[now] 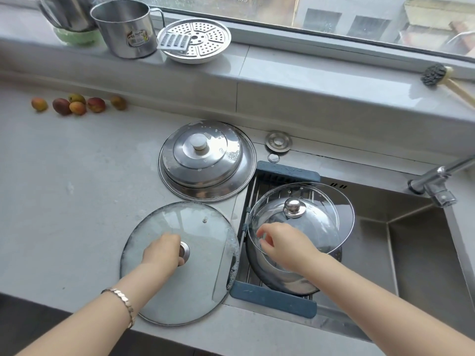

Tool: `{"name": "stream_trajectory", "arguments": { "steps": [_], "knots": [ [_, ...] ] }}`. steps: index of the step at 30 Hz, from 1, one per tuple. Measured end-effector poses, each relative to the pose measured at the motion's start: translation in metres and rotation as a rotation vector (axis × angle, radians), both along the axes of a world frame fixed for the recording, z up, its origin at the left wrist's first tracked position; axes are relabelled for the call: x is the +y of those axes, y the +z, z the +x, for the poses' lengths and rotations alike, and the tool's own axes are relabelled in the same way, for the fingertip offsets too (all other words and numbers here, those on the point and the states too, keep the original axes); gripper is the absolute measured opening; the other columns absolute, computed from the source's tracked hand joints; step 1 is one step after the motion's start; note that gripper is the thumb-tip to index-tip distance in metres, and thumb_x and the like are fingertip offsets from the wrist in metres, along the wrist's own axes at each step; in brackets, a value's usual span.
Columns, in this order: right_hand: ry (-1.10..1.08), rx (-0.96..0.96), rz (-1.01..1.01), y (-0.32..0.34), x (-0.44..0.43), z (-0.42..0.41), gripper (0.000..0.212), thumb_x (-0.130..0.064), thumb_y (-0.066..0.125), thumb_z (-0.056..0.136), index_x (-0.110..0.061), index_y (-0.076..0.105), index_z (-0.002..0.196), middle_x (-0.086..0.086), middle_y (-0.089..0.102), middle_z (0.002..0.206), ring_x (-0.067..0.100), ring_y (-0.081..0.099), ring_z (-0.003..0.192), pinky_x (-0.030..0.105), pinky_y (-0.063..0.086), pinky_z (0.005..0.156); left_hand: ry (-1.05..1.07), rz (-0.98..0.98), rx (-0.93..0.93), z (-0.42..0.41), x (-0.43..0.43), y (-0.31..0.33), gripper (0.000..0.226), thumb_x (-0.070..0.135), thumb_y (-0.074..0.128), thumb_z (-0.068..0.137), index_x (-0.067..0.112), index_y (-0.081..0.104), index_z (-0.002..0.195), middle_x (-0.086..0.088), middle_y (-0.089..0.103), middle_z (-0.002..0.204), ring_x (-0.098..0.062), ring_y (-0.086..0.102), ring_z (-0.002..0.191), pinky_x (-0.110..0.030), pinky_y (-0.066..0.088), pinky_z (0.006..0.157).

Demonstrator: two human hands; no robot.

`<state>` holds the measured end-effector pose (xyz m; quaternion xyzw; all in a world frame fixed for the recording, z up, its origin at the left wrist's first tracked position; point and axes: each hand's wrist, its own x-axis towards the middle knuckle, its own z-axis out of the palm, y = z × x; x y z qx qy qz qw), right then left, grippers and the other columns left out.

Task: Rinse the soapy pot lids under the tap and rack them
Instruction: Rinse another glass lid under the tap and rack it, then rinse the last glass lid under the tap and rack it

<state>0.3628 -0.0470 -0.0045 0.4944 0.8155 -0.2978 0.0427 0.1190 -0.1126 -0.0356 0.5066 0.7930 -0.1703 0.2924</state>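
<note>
Grips the knob of the large glass lid (198, 286) with the left hand (162, 253), fingers curled round it. Flat on the worktop (77, 201), that lid, right rim reaching the sink's edge, suds clinging along the rim.

Pinches the near-left rim of the smaller glass lid (321, 222) with the right hand (280, 246), fingers curled. Tilted, this one, steel knob up, leaning over a steel lid (277, 278) that lies on the rack (272, 296), blue-ended and spanning the left part of the sink (424, 253). To the right, well apart from both hands, the tap (437, 183), no water visible from it.

Behind the large lid, on the worktop, two stacked steel lids (205, 160), the smaller on top with foam patches. Just beside them, a round metal sink fitting (279, 142).

On the left wrist, a bracelet (123, 304). Far left by the wall, small fruits (77, 105). Up on the window sill (308, 80), steel mugs (126, 29), a perforated steamer plate (203, 39) and a scrubbing brush (434, 75).
</note>
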Motion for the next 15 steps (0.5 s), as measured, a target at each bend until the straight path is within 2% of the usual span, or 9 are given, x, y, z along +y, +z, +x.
{"name": "stream_trajectory", "arguments": {
  "steps": [2, 3, 4, 5, 7, 9, 11, 13, 15],
  "knots": [
    [0.01, 0.004, -0.006, -0.001, -0.003, -0.002, 0.026, -0.025, 0.043, 0.093, -0.018, 0.06, 0.112, 0.002, 0.065, 0.101, 0.019, 0.054, 0.085, 0.026, 0.037, 0.069, -0.006, -0.017, 0.043, 0.002, -0.002, 0.001, 0.018, 0.014, 0.055, 0.085, 0.01, 0.051, 0.103, -0.008, 0.056, 0.108, -0.026, 0.057, 0.1, -0.029, 0.041, 0.073],
    [0.016, 0.003, -0.011, -0.001, -0.003, -0.003, 0.027, -0.025, 0.043, 0.094, -0.017, 0.059, 0.113, 0.003, 0.064, 0.102, 0.018, 0.053, 0.085, 0.026, 0.036, 0.069, -0.004, -0.026, 0.057, 0.002, -0.002, -0.001, 0.016, 0.012, 0.053, 0.086, 0.011, 0.051, 0.102, -0.008, 0.056, 0.108, -0.027, 0.057, 0.1, -0.027, 0.04, 0.072],
    [0.022, 0.0, -0.017, -0.002, -0.004, -0.004, 0.027, -0.025, 0.042, 0.094, -0.017, 0.059, 0.114, 0.003, 0.064, 0.102, 0.018, 0.051, 0.084, 0.025, 0.035, 0.069, 0.001, -0.037, 0.06, 0.002, -0.002, 0.0, 0.006, 0.01, 0.051, 0.086, 0.012, 0.051, 0.093, -0.008, 0.055, 0.101, -0.027, 0.055, 0.094, -0.024, 0.038, 0.067],
    [0.023, -0.001, -0.022, -0.002, -0.005, -0.005, 0.028, -0.024, 0.042, 0.094, -0.017, 0.059, 0.114, 0.003, 0.064, 0.101, 0.016, 0.048, 0.081, 0.025, 0.035, 0.069, 0.014, -0.046, 0.052, 0.003, -0.002, -0.001, 0.009, 0.008, 0.048, 0.087, 0.013, 0.046, 0.079, -0.007, 0.052, 0.09, -0.027, 0.051, 0.085, -0.021, 0.035, 0.059],
    [0.007, 0.005, -0.035, -0.004, -0.006, -0.005, 0.027, -0.024, 0.041, 0.094, -0.017, 0.059, 0.113, 0.001, 0.063, 0.097, 0.011, 0.043, 0.078, 0.025, 0.035, 0.068, 0.038, -0.081, 0.023, 0.003, 0.001, -0.002, 0.028, 0.007, 0.042, 0.088, 0.015, 0.033, 0.062, -0.002, 0.042, 0.07, -0.023, 0.042, 0.075, -0.02, 0.027, 0.047],
    [-0.021, 0.013, -0.05, -0.007, -0.009, -0.005, 0.028, -0.024, 0.041, 0.093, -0.016, 0.06, 0.112, -0.003, 0.057, 0.085, 0.011, 0.043, 0.076, 0.025, 0.036, 0.067, 0.036, -0.081, 0.014, 0.001, 0.004, 0.001, 0.03, 0.01, 0.039, 0.089, 0.015, 0.029, 0.062, 0.0, 0.038, 0.066, -0.021, 0.041, 0.072, -0.019, 0.025, 0.046],
    [-0.069, 0.025, -0.089, -0.011, -0.012, -0.006, 0.027, -0.024, 0.042, 0.092, -0.017, 0.061, 0.11, -0.007, 0.052, 0.08, 0.012, 0.046, 0.073, 0.026, 0.039, 0.065, 0.016, -0.053, 0.003, -0.003, 0.007, 0.003, 0.024, 0.014, 0.04, 0.089, 0.014, 0.033, 0.066, -0.001, 0.044, 0.074, -0.02, 0.044, 0.075, -0.021, 0.028, 0.048],
    [-0.135, 0.053, -0.147, -0.013, -0.016, -0.009, 0.026, -0.022, 0.043, 0.092, -0.017, 0.062, 0.109, -0.007, 0.055, 0.081, 0.012, 0.049, 0.073, 0.026, 0.043, 0.067, 0.007, -0.015, -0.019, -0.006, 0.006, 0.005, 0.022, 0.014, 0.042, 0.086, 0.013, 0.034, 0.066, 0.0, 0.043, 0.069, -0.021, 0.044, 0.072, -0.023, 0.028, 0.047],
    [-0.192, 0.093, -0.209, -0.016, -0.02, -0.013, 0.026, -0.02, 0.045, 0.091, -0.016, 0.062, 0.11, -0.003, 0.061, 0.091, 0.012, 0.053, 0.081, 0.026, 0.045, 0.075, 0.044, 0.029, -0.048, -0.006, 0.003, 0.005, 0.026, 0.013, 0.043, 0.085, 0.013, 0.031, 0.062, 0.0, 0.038, 0.063, -0.021, 0.041, 0.065, -0.024, 0.024, 0.045]
  ]
}}
